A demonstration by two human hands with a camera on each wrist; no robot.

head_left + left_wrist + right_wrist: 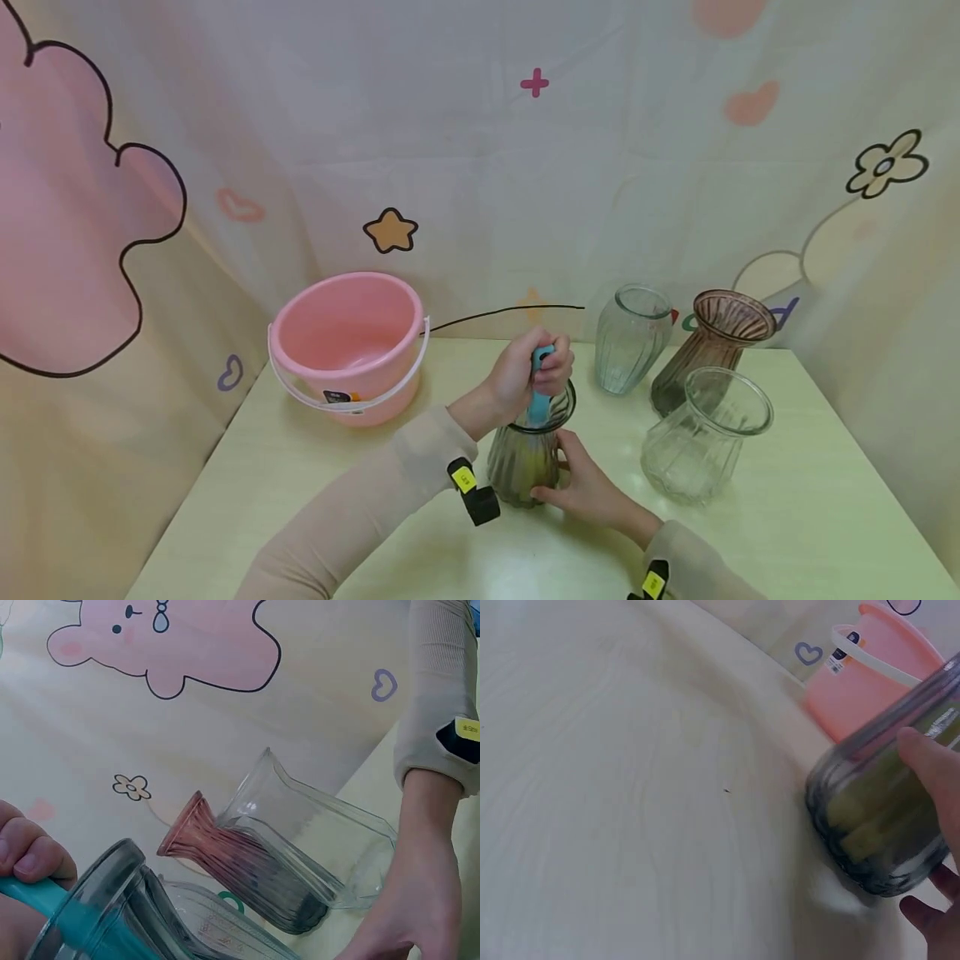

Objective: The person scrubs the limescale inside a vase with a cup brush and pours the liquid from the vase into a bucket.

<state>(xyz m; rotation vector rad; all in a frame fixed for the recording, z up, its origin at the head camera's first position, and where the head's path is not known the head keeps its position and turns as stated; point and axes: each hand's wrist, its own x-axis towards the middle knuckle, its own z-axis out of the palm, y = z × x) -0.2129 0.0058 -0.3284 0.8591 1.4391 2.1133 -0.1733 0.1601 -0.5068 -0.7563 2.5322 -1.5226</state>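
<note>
A dark grey ribbed glass vase (517, 467) stands near the middle of the table. My left hand (517, 383) grips a turquoise handle (538, 408) that reaches down through the vase's mouth; the handle (112, 930) shows beside the rim in the left wrist view. Inside the glass is something yellow-green (885, 802), its shape blurred. My right hand (588, 487) holds the lower right side of the vase, thumb at the front and fingers round the far side.
At the back left stands a pink bucket (382, 392) with a white handle. To the right are a clear greenish vase (626, 354), a reddish-brown vase (693, 358) and a wide clear vase (686, 458). A patterned curtain (465, 167) hangs behind the table.
</note>
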